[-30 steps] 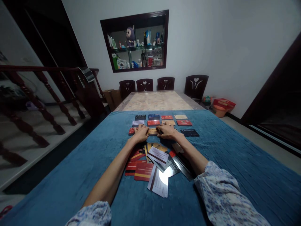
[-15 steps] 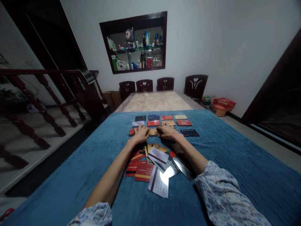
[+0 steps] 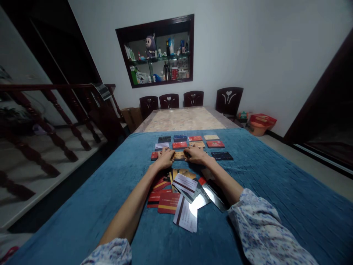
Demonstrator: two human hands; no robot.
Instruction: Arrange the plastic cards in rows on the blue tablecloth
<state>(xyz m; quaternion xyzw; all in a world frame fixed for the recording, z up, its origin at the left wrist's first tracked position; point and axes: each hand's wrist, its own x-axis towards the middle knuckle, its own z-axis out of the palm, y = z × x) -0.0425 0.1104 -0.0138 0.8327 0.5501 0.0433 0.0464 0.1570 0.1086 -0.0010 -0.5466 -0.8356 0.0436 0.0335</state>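
Note:
A gold card (image 3: 179, 156) lies in the front row of the laid-out cards, apparently on a small stack. My left hand (image 3: 165, 158) is closed at its left edge, and my right hand (image 3: 195, 154) is closed at its right edge. A red card (image 3: 154, 156) shows beside my left fingers. Right of my right hand lies a black card (image 3: 222, 156). Between my forearms is a loose, overlapping pile of cards: red cards (image 3: 167, 201), white cards with a dark stripe (image 3: 186, 214), gold cards and dark ones. My right arm partly covers the pile.
More card stacks stand in rows behind my hands, among them a dark blue stack (image 3: 180, 138) and a red stack (image 3: 215, 144). A blue cloth (image 3: 116, 176) covers the near part of the table. Several chairs (image 3: 230, 100) stand at the far end; a railing (image 3: 55, 88) runs on the left.
Both hands stay at the gold card with hardly any movement. The view has shifted very slightly; the cards lie as before.

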